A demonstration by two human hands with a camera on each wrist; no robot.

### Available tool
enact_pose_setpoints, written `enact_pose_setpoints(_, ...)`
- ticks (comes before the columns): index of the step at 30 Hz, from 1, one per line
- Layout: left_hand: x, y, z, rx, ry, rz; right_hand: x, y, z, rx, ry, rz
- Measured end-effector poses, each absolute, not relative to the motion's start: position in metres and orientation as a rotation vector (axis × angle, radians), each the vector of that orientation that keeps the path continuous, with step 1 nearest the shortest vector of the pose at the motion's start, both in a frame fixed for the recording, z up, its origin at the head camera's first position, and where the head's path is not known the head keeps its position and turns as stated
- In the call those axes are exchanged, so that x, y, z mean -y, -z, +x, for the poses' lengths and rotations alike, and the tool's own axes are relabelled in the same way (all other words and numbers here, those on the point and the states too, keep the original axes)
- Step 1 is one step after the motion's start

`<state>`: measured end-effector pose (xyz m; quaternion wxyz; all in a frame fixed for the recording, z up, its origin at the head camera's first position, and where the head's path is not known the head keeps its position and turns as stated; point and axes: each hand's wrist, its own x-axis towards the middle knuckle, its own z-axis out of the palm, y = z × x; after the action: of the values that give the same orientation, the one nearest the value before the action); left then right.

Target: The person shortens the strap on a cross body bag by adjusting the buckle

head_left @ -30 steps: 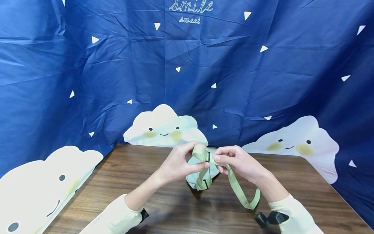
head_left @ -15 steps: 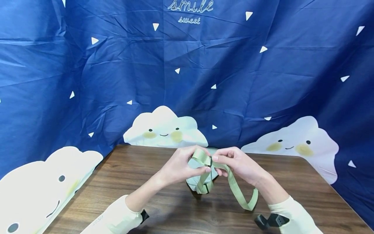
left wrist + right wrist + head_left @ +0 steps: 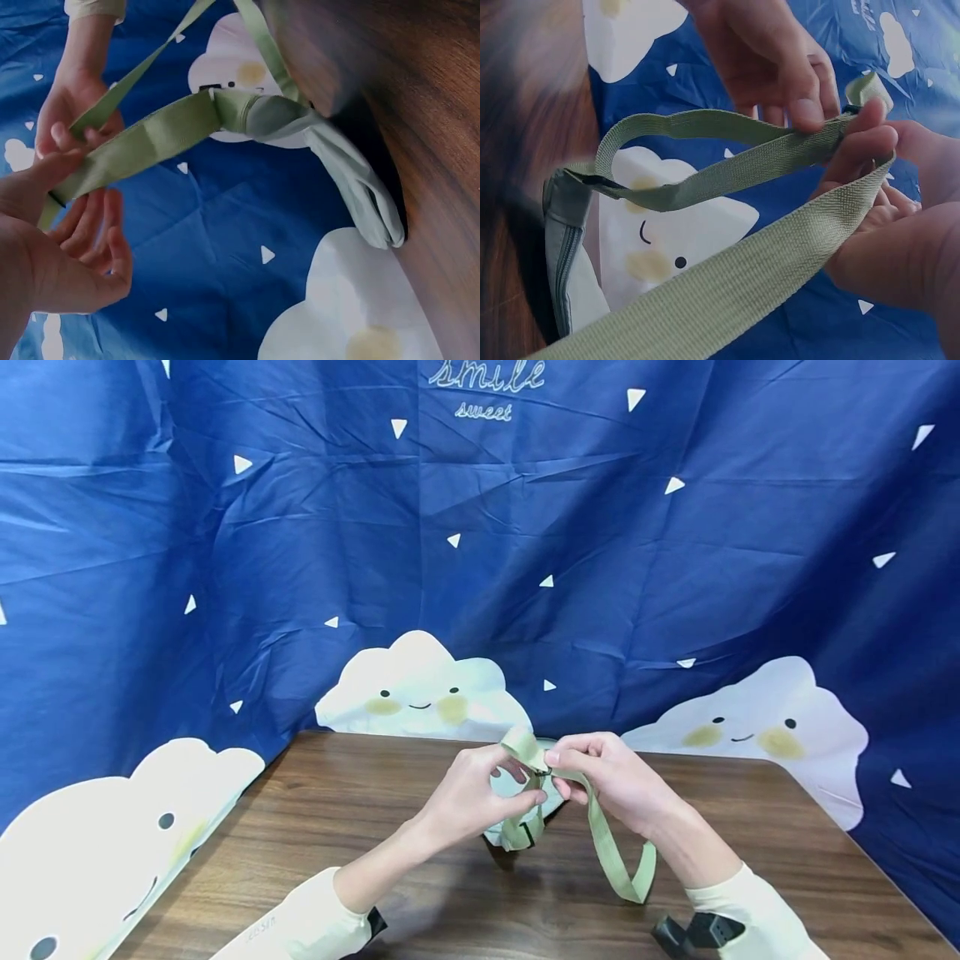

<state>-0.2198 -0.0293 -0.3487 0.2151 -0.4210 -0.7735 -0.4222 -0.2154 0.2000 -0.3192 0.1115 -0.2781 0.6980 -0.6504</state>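
Note:
A light green webbing strap (image 3: 617, 860) runs from a small pale bag (image 3: 356, 184) that has a zipper on its side. My right hand (image 3: 618, 781) pinches the strap beside a dark slider buckle (image 3: 543, 771). Left of it, my left hand (image 3: 461, 793) has its thumb on the strap and its fingers bent behind, as the right wrist view shows. A small loop of strap stands above the slider. Lower down, a second dark buckle (image 3: 527, 835) sits near the bag. Strap hangs in a long bend below my right hand. Fingers partly hide the slider.
The bag rests toward the back of a brown wooden table (image 3: 360, 827). Behind the table hangs a blue cloth (image 3: 480, 568) with white clouds and triangles. A dark device (image 3: 712, 929) is strapped at my right sleeve.
My left fingers have moved down off the top of the loop, which now stands above them. The slider has tilted flatter. My right hand stays almost in place.

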Motion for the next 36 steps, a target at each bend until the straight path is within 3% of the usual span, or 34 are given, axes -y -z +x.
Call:
enact_pose_setpoints(8,0.027,0.353,-0.220,2.233,1.144,-1.218,-0.210,0.309,-0.211,-1.808,2.172,-0.828)
enact_pose_setpoints(17,0.024,0.362,-0.220,2.447,0.928,-1.139,-0.222,0.301,-0.209,-1.467,2.374,-1.038)
enact_pose_setpoints(22,0.024,0.366,-0.222,2.457,0.877,-1.136,-0.222,0.303,-0.209,-1.384,2.371,-1.082)
enact_pose_setpoints(30,0.015,0.372,-0.219,2.290,1.140,-1.432,-0.208,0.303,-0.203,-1.410,2.180,-1.265)
enact_pose_setpoints(36,0.014,0.375,-0.220,2.359,1.025,-1.281,-0.211,0.293,-0.196,-1.282,2.227,-1.385)
